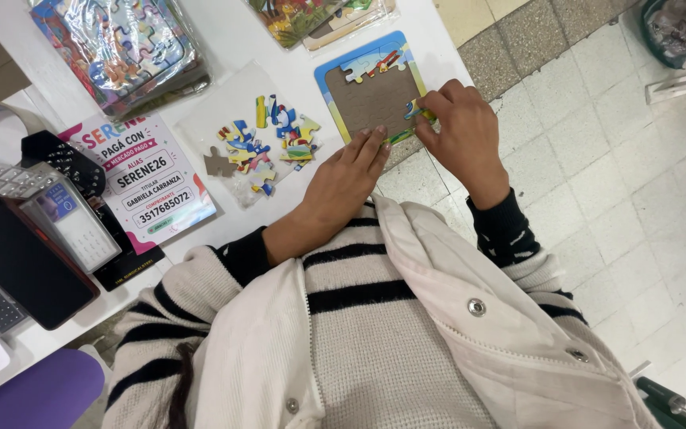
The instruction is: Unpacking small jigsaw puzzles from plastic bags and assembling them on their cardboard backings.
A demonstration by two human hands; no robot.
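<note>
1. Down on the white table [224, 40], the left hand [351, 179] lies flat, fingers pressed together on the lower edge of the puzzle tray [375, 91].
2. The right hand [458, 127] pinches a puzzle piece [416, 113] at the tray's right edge.
3. Loose puzzle pieces [267, 147] lie on a clear plastic sheet [200, 127] just left of the tray.
4. Wrapped puzzles [117, 48] sit farther left.

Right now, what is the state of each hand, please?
Left hand: flat, fingers pressing the near edge of the puzzle tray, holding nothing.
Right hand: pinching a puzzle piece at the tray.
</note>
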